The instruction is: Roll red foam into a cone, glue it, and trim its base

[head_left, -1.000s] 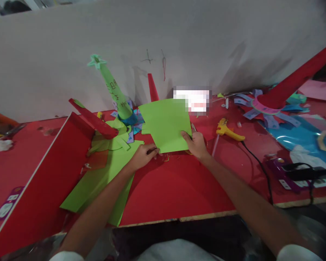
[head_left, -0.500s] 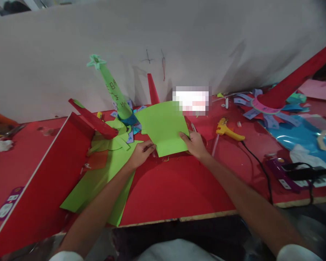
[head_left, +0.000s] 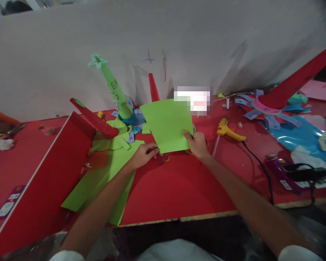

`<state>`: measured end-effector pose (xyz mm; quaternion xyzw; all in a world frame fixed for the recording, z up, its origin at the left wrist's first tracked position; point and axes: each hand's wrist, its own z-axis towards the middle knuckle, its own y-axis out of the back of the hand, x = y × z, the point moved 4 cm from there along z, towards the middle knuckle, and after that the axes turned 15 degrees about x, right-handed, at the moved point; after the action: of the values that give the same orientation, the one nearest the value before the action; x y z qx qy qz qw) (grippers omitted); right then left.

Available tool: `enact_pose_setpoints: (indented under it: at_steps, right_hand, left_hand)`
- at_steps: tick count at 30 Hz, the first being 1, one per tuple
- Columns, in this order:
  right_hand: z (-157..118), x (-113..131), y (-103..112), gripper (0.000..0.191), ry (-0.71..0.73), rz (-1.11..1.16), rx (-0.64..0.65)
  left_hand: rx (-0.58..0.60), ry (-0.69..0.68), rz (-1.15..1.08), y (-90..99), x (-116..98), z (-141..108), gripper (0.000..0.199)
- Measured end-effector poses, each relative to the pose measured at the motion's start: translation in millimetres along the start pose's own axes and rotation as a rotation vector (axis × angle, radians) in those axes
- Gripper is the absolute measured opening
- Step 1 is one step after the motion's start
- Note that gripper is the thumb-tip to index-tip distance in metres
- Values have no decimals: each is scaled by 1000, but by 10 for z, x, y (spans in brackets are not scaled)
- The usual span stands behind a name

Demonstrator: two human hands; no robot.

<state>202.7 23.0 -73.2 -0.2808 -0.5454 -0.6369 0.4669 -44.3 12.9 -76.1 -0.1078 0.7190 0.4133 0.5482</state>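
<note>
A lime-green craft sheet (head_left: 168, 125), slightly curved, is held up over the red table. My right hand (head_left: 198, 143) grips its lower right edge, thumb on the near face and the other fingers behind. At the lower left corner, the bent fingers of my left hand (head_left: 146, 153) pinch the sheet; their tips are partly hidden. Below my left forearm lie larger green sheets (head_left: 116, 174). Just behind the held piece stands a narrow red cone (head_left: 153, 88).
A green cone with a star top (head_left: 115, 88) stands at the back left, near a leaning red cone (head_left: 95, 119) and a red upright board (head_left: 49, 181). To the right lie a yellow glue gun (head_left: 229, 131) with a cord, a purple box (head_left: 285, 174) and a blue sheet (head_left: 301, 136).
The green sheet has shifted slightly right and up, turning a little, with both hands moving along. The view has moved slightly; other things stay in place.
</note>
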Motion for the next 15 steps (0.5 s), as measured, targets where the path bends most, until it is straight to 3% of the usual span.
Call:
enact_pose_setpoints:
  at_steps: [8,15]
  right_hand:
    - [-12,0,-8,68,2,21,-17]
    - [-37,21,-6,63,24,35,-23]
  left_hand:
    - [-32,-13,-50,-14,62,8,28]
    - [-81,-27,65,5,82,14,22]
